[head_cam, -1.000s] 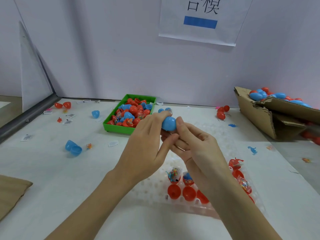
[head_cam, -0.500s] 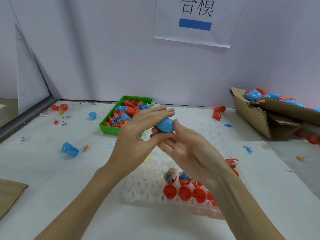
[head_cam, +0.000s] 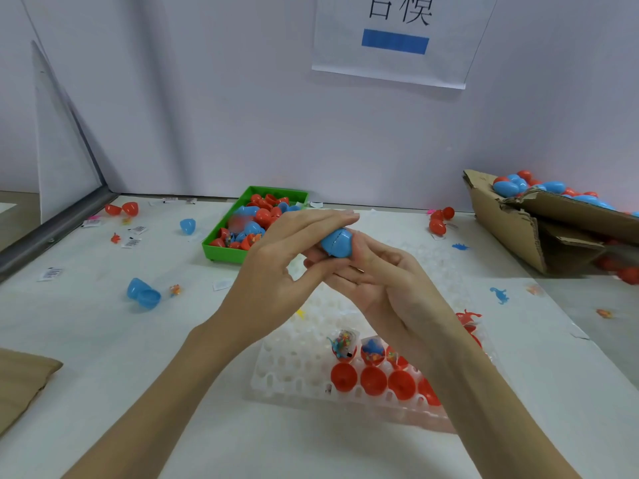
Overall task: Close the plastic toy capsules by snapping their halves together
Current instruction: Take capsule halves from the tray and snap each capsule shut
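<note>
A blue capsule [head_cam: 337, 242] with a visible seam between its halves is held above the table between both hands. My left hand [head_cam: 276, 271] lays straight fingers over its top, thumb reaching underneath. My right hand [head_cam: 390, 292] cradles it from below on its fingers, thumb pressed against the capsule's right side. Below the hands a white dimpled tray [head_cam: 294, 368] holds a row of red capsule halves [head_cam: 373, 380], some behind them filled with small toys. My right forearm hides part of that tray.
A green bin [head_cam: 221, 252] of red and blue halves stands behind the hands. A torn cardboard box [head_cam: 511, 229] with more capsules is at the right. An open blue capsule [head_cam: 143, 293], loose red capsules [head_cam: 439, 221], paper tags and tiny toys lie scattered around.
My left fingers have straightened from a curled grip into a flat press over the capsule. The capsule has turned so its seam shows. Both hands stay at about the same height.
</note>
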`<state>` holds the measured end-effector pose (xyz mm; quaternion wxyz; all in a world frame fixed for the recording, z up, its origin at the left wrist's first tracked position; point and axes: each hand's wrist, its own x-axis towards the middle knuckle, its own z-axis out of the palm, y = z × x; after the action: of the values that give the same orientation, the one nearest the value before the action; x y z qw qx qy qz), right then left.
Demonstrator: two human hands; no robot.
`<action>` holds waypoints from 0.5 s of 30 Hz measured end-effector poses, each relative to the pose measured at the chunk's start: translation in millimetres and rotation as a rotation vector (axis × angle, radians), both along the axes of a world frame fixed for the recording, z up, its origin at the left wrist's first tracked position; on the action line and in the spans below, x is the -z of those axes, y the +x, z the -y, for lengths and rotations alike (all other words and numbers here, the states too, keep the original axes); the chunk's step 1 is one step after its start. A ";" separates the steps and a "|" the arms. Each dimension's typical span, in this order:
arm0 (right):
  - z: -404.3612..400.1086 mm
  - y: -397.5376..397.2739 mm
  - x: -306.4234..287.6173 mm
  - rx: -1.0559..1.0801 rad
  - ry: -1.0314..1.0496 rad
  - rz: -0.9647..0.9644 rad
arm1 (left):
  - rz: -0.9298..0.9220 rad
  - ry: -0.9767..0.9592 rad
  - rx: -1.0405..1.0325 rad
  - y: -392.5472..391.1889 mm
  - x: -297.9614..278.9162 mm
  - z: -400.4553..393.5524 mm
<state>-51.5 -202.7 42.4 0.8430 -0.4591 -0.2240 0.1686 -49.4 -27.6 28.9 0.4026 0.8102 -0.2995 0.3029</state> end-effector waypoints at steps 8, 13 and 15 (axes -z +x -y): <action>-4.7 -0.2 6.1 0.146 -0.142 0.095 | -0.014 0.027 -0.054 1.7 3.1 0.9; -4.5 -0.7 6.7 0.342 -0.214 0.187 | -0.008 0.000 -0.014 2.3 -0.1 1.2; -2.2 0.4 5.3 0.358 -0.226 0.175 | -0.017 0.009 0.009 2.0 -1.5 1.2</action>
<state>-51.2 -200.4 37.0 0.7799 -0.5960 -0.1909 0.0001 -47.4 -28.8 30.4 0.4030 0.8131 -0.3012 0.2930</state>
